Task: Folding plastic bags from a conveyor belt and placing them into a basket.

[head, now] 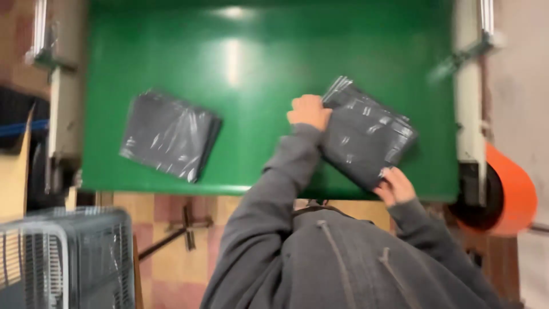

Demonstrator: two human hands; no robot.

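A dark grey plastic packet (pixel 366 134) lies tilted on the right part of the green conveyor belt (pixel 257 63). My left hand (pixel 309 110) grips its upper left edge with closed fingers. My right hand (pixel 393 186) holds its lower right corner near the belt's front edge. Both arms wear grey hoodie sleeves. A second dark grey packet (pixel 170 135) lies flat on the left part of the belt, apart from both hands.
A white frame rail (pixel 470 86) runs along the belt's right side, with an orange roller (pixel 512 197) beside it. A wire cage bin wrapped in film (pixel 63 257) stands at lower left. A cardboard edge (pixel 14 177) sits at far left. Tiled floor lies below.
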